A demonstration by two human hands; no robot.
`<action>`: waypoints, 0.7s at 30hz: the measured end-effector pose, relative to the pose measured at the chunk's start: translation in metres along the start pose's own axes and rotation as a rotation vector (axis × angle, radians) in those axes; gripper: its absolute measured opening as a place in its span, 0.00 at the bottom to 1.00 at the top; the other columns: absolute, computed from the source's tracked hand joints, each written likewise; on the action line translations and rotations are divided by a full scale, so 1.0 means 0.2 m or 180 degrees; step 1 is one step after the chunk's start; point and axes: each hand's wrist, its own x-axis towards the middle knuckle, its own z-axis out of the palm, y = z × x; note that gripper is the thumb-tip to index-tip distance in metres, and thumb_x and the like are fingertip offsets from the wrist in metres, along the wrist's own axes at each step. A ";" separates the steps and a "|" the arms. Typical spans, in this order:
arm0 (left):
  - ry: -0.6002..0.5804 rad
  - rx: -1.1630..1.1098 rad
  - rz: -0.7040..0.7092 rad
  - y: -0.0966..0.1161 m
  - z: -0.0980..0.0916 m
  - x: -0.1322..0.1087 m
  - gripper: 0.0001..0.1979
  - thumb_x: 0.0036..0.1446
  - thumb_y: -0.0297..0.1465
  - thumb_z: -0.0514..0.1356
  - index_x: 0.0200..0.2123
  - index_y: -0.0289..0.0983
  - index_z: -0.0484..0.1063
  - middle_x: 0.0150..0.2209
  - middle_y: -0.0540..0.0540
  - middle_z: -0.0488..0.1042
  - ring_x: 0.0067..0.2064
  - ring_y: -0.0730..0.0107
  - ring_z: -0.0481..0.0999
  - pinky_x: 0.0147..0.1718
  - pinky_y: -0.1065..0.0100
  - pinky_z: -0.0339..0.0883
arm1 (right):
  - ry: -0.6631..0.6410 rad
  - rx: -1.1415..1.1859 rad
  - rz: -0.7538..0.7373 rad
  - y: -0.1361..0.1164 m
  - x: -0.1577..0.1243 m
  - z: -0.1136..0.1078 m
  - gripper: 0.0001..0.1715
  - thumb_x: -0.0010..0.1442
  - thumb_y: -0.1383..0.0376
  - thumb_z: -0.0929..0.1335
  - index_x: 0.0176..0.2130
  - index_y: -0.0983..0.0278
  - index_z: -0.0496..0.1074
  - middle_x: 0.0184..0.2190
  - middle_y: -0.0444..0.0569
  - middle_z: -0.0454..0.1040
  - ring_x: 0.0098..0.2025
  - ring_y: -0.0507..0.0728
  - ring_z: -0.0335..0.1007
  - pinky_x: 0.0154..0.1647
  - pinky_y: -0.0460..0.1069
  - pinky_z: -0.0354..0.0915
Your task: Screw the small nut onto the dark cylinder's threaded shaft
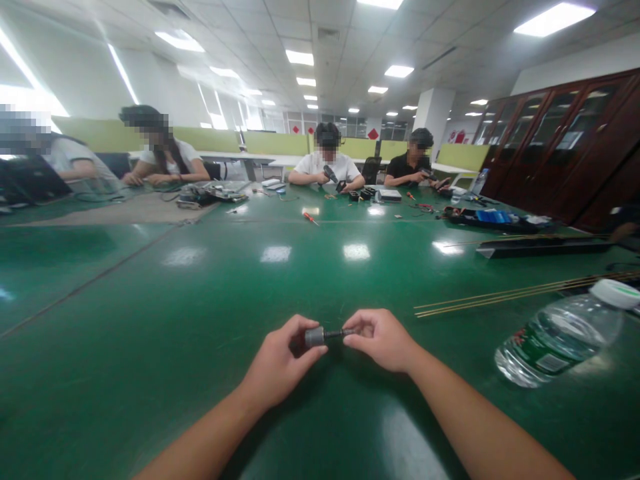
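Note:
My left hand [280, 363] is closed around a small grey cylindrical part [315, 336], pinched between thumb and fingers. A thin dark shaft [337, 333] sticks out of that part toward the right. My right hand [381, 338] pinches the far end of the shaft with thumb and fingertips. Both hands hover just above the glossy green table [200, 320], close to my body and near the middle of the view.
A clear water bottle [560, 337] with a white cap lies at the right. Thin brass rods [520, 291] stretch across the table behind it, and a long black bar [543, 247] lies farther back. Several people sit at the far side among tools and a red screwdriver [311, 217].

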 end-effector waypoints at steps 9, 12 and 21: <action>0.0048 0.0088 0.0005 -0.01 -0.01 0.00 0.14 0.57 0.38 0.65 0.44 0.41 0.70 0.37 0.51 0.76 0.39 0.66 0.77 0.40 0.66 0.68 | 0.0011 0.0056 0.0027 0.01 0.01 0.00 0.11 0.51 0.64 0.72 0.36 0.68 0.77 0.19 0.39 0.64 0.20 0.47 0.51 0.21 0.44 0.47; 0.0060 0.0099 0.0012 -0.01 -0.02 0.00 0.14 0.57 0.38 0.65 0.44 0.41 0.70 0.37 0.51 0.77 0.39 0.65 0.77 0.40 0.65 0.68 | 0.0002 0.0055 0.0028 0.00 0.00 0.00 0.12 0.52 0.64 0.72 0.36 0.68 0.77 0.19 0.39 0.64 0.20 0.48 0.51 0.21 0.44 0.47; 0.0077 0.0143 0.0041 -0.01 -0.03 0.00 0.14 0.58 0.38 0.64 0.44 0.40 0.70 0.38 0.49 0.77 0.40 0.63 0.77 0.41 0.63 0.69 | 0.0029 -0.0052 0.0020 -0.02 0.00 -0.01 0.12 0.52 0.64 0.72 0.37 0.68 0.77 0.19 0.38 0.62 0.20 0.47 0.50 0.21 0.44 0.46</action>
